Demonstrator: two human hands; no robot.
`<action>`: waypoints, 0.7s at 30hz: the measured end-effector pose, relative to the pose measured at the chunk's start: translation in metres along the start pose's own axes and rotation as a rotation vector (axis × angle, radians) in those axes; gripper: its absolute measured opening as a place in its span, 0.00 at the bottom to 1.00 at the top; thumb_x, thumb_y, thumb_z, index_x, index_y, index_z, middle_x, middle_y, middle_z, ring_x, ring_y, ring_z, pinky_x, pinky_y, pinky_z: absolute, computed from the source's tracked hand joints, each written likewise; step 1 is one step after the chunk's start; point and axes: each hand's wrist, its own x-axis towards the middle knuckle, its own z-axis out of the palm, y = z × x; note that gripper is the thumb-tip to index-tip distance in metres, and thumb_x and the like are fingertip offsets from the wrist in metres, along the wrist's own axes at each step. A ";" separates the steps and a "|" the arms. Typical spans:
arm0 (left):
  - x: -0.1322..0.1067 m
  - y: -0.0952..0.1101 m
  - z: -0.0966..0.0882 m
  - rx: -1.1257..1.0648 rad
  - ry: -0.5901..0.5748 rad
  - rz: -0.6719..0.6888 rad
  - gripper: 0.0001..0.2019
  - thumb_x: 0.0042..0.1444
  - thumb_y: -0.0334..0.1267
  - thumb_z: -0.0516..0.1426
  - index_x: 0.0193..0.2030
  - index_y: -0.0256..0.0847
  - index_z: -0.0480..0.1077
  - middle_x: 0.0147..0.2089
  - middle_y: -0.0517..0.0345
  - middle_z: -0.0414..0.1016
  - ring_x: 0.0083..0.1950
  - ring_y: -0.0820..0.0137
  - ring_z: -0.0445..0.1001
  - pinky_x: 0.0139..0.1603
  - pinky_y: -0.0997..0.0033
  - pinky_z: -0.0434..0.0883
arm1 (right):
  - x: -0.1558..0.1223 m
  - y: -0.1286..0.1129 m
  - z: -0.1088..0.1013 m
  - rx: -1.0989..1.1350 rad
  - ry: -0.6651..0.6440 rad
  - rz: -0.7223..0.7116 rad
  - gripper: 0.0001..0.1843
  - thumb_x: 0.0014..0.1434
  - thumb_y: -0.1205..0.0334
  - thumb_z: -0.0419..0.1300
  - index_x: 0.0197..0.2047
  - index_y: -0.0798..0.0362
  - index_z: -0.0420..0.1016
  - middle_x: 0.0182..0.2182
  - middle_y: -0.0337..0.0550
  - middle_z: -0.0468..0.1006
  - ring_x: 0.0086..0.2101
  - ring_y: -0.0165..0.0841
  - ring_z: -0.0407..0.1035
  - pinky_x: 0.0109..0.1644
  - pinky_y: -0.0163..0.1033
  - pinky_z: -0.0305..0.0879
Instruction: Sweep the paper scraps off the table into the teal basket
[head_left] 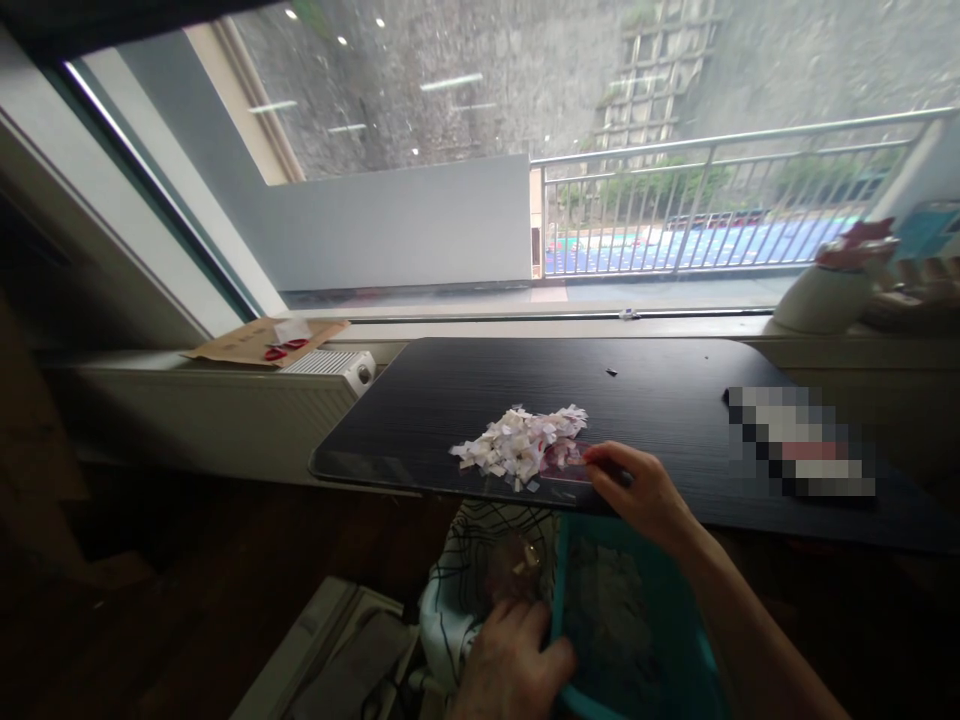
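Observation:
A heap of small white and pink paper scraps (521, 445) lies near the front edge of a dark table (465, 390). My right hand (641, 495) rests on the table edge just right of the heap, fingers pinched on a small card-like piece (564, 462) that touches the scraps. My left hand (517, 665) is below the table, fingers closed on the left rim of a teal bin (675, 640) that holds more scraps. The bin sits under the table edge, beneath the heap.
A white bag with black lines (457, 580) hangs beside the bin. Red scissors (283, 350) lie on cardboard over a radiator at the left. A white pot (817, 295) stands on the sill at right. A blurred-out item (799, 440) lies on the table's right side.

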 end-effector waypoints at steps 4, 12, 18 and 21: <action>0.002 0.001 -0.009 -0.039 -0.040 0.000 0.03 0.55 0.37 0.59 0.32 0.43 0.68 0.32 0.58 0.65 0.35 0.65 0.68 0.35 0.67 0.63 | 0.000 -0.003 -0.004 -0.014 -0.102 -0.049 0.08 0.55 0.63 0.55 0.33 0.54 0.75 0.25 0.39 0.74 0.26 0.29 0.65 0.30 0.32 0.61; 0.003 0.001 -0.012 -0.024 -0.047 0.007 0.02 0.55 0.37 0.59 0.34 0.45 0.69 0.33 0.58 0.66 0.36 0.64 0.69 0.38 0.66 0.65 | 0.006 -0.013 0.007 0.073 -0.112 -0.034 0.08 0.54 0.63 0.56 0.34 0.55 0.76 0.27 0.39 0.76 0.26 0.29 0.66 0.31 0.31 0.62; 0.003 0.000 -0.017 -0.081 -0.100 0.005 0.13 0.51 0.51 0.60 0.35 0.45 0.69 0.34 0.57 0.66 0.36 0.61 0.69 0.35 0.65 0.64 | 0.006 -0.011 0.018 0.046 -0.062 -0.053 0.08 0.54 0.64 0.55 0.34 0.54 0.75 0.28 0.40 0.75 0.27 0.29 0.66 0.31 0.32 0.62; 0.002 0.001 -0.016 -0.086 -0.108 0.007 0.15 0.49 0.53 0.61 0.35 0.44 0.69 0.33 0.57 0.66 0.35 0.61 0.69 0.34 0.65 0.64 | 0.006 -0.008 0.018 0.021 -0.056 -0.081 0.08 0.54 0.63 0.55 0.34 0.54 0.75 0.27 0.39 0.75 0.26 0.29 0.65 0.31 0.32 0.61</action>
